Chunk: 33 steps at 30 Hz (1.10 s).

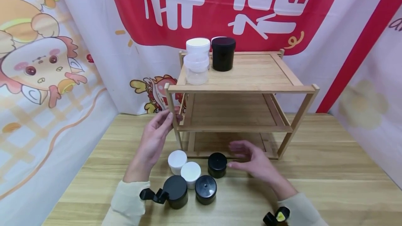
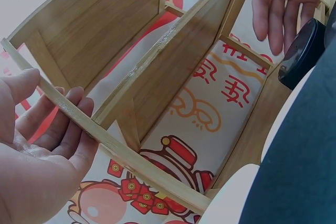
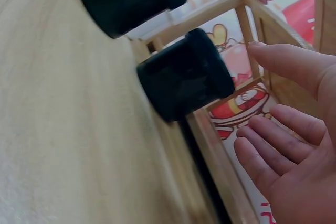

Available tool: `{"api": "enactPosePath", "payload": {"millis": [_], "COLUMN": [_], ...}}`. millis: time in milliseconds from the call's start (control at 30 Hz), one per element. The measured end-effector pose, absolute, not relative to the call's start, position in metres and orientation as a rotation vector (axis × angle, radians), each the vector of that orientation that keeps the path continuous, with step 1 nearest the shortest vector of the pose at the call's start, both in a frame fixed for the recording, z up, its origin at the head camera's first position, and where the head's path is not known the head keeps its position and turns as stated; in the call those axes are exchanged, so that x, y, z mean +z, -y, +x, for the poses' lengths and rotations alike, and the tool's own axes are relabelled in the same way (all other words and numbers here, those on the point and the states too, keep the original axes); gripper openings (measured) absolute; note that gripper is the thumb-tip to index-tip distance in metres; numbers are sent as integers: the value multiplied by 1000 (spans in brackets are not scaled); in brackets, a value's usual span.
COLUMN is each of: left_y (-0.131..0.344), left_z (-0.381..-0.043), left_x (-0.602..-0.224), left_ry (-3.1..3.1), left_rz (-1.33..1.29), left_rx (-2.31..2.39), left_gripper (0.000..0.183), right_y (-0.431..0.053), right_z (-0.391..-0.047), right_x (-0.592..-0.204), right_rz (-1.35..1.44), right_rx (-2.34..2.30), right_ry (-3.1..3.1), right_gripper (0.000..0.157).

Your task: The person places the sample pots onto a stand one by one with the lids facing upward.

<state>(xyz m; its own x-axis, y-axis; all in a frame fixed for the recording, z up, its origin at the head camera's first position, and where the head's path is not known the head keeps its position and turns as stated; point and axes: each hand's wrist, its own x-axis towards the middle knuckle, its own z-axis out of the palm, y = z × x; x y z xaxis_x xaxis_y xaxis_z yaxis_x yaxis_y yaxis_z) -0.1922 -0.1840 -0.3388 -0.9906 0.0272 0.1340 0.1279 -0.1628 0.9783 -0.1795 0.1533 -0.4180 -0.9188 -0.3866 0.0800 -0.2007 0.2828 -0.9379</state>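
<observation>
At the left front post of a three-tier wooden rack (image 1: 260, 74), my left hand (image 1: 154, 137) has its thumb on one side and its fingers curled round the other; the left wrist view shows this grip on the post (image 2: 123, 148). My right hand (image 1: 255, 161) is just right of a black lidded jar (image 1: 217, 165), thumb and fingers spread and nothing held. In the right wrist view that jar (image 3: 181, 77) stands beside the spread fingers (image 3: 273, 148). Two white jars (image 1: 190, 173) and two more black jars (image 1: 205, 189) stand close together between my forearms.
On the rack's top tier are a white jar (image 1: 198, 46), a translucent jar (image 1: 196, 72) and a black jar (image 1: 223, 54), with another white lid partly hidden behind. A printed curtain (image 1: 88, 16) hangs behind and at both sides of the wooden table (image 1: 333, 173).
</observation>
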Motion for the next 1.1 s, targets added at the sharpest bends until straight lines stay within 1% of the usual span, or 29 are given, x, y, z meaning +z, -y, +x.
{"api": "enactPosePath", "payload": {"millis": [133,267,567,800,1100], "left_y": [184,185,184,184,184], "left_z": [-192,-192,-194,-193,-193], "left_x": [-338,-338,-338,-338,-340], "left_ry": [1990,1991,1989,1982,1975], "left_rz": [-176,-183,-212,-239,-228], "left_rx": [-2337,-2337,-2341,-2340,-2344], "left_gripper": [48,48,41,41,43], "right_y": [-148,-142,-135,-132,-130], "right_z": [-182,-184,-183,-182,-179], "right_x": [-423,-426,-433,-436,-438], "right_rz": [-545,-564,-572,-581,-630], "right_rx": [-1711,-1709,-1720,-1716,-1702], "right_ry": [-2343,-2321,-2269,-2240,-2252], "right_gripper": [80,82,79,80,76]}}
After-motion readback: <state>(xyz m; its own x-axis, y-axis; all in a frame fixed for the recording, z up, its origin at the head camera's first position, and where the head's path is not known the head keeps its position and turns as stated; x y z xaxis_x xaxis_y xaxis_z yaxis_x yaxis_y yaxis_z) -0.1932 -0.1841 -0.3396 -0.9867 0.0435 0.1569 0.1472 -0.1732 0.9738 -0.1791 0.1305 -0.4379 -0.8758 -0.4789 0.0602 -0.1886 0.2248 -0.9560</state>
